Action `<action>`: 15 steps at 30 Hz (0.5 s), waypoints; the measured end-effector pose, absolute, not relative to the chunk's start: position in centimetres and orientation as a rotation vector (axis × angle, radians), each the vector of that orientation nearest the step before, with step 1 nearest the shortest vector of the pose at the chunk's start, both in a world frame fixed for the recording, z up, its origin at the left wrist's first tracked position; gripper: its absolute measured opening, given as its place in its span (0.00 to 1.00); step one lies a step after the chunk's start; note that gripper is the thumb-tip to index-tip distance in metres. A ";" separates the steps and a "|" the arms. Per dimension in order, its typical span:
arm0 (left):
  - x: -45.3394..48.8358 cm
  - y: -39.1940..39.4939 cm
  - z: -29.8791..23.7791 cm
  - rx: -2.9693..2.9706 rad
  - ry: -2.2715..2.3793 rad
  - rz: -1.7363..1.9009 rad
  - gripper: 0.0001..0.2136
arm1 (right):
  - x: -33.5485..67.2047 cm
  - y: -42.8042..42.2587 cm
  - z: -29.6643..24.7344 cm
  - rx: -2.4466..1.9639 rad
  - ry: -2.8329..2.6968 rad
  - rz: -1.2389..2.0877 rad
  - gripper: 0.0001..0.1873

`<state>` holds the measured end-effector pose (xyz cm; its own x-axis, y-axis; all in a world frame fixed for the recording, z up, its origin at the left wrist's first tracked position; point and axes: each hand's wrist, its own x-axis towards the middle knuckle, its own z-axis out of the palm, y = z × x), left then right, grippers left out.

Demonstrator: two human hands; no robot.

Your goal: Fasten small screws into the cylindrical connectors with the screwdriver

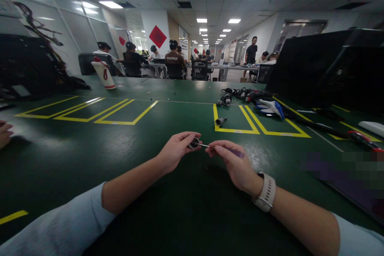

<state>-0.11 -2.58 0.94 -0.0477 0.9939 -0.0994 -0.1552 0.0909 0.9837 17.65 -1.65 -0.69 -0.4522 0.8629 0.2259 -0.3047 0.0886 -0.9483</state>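
Between thumb and fingers, my left hand (177, 150) grips a small round metal part (194, 143) with a dark hollow end turned toward the right. My right hand (232, 162) is closed on a screwdriver (237, 153) with a purple handle. Its thin shaft points left, and the tip meets the open end of the round part; how deep it sits I cannot tell. Below the hands a tiny dark piece (206, 168) lies on the green tabletop (144, 204). A similar grey metal part (221, 121) rests inside a yellow-taped box beyond my right hand.
Several dark metal parts (228, 98) and blue-white gloves (270, 108) lie at the back right, near a black monitor (327, 60). A white bottle (103, 73) stands back left. Another person's hand (4, 133) shows at the left edge. People sit at farther desks.
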 end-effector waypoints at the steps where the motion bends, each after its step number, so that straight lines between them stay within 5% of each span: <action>1: -0.1 -2.6 1.0 0.984 1.177 1.248 0.09 | 17.7 -1.8 -0.6 -0.617 -1.472 1.491 0.08; 15: -0.2 -2.7 0.7 1.067 1.196 1.263 0.18 | 17.4 -2.4 0.1 -0.666 -1.878 0.992 0.11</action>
<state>-0.21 -2.69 0.71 -0.0558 0.9971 -0.0522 -0.1066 0.0460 0.9932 17.43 -2.43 0.11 -0.4652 0.7597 0.4545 0.0524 0.5361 -0.8425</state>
